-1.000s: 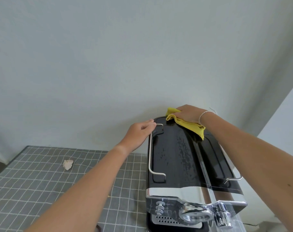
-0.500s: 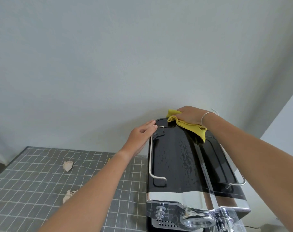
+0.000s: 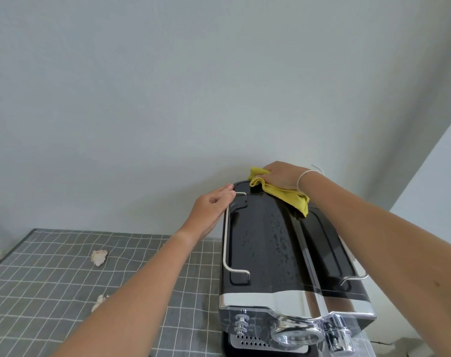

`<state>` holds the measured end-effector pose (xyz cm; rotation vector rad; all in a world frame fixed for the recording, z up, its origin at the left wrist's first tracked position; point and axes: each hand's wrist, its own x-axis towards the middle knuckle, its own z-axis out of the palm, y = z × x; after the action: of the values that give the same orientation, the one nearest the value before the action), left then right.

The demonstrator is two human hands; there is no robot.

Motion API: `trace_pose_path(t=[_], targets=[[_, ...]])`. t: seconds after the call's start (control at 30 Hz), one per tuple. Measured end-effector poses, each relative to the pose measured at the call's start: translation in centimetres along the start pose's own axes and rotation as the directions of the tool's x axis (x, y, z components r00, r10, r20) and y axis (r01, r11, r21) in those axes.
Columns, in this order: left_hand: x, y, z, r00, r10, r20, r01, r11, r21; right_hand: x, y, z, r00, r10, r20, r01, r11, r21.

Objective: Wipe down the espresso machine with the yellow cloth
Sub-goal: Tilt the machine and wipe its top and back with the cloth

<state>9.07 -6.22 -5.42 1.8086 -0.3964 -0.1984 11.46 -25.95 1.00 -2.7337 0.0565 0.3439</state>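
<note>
Working outward from the chrome front, we saw droplets across the espresso machine (image 3: 268, 243) top, our left hand (image 3: 210, 211) curled loosely against the rail (image 3: 225, 235) at nine o'clock and, at twelve, our right hand (image 3: 281, 176) pressing the yellow cloth (image 3: 286, 195) flat; we judged that hard wiping there could slide the machine along the worktop (image 3: 64, 279).

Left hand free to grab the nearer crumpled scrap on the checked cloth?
Probably yes: the left hand only rests against the espresso machine, holds nothing, and nothing lies between it and the scrap.
</note>
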Motion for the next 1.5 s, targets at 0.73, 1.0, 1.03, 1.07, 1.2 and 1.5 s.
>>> trace_pose_path(t=[0.73,1.0,1.03,1.07,1.2,1.5], targets=[[0.1,0.1,-0.6,0.999,-0.024,-0.043,0.025,0.999,0.025,-1.6,0.0,0.5,0.997,-0.066,0.032,0.066,0.998,0.022],[0.0,0.3,-0.7,0.999,-0.01,-0.031,0.011,0.999,0.052,-2.6,1.7,-0.6,0.998,-0.06,-0.017,0.061,0.996,0.072],[0.0,0.3,-0.7,0.999,-0.009,-0.031,0.011,0.999,0.052,-2.8,2.1,-0.6,0.999,-0.043,-0.031,0.046,0.995,0.089],[-0.1,0.3,-0.7,1.0,-0.009,-0.03,0.01,0.998,0.055,-3.0,2.6,-0.6,0.999,-0.019,-0.047,0.025,0.993,0.113],[-0.3,0.4,-0.7,1.0,-0.005,-0.025,0.007,0.997,0.074,-3.5,3.7,-0.3,0.995,0.022,-0.096,-0.003,0.982,0.191],[-0.6,0.8,-1.4,0.999,-0.019,0.031,0.013,0.984,0.177,-5.7,8.7,-1.6,0.946,0.29,-0.146,0.002,0.444,0.896]])
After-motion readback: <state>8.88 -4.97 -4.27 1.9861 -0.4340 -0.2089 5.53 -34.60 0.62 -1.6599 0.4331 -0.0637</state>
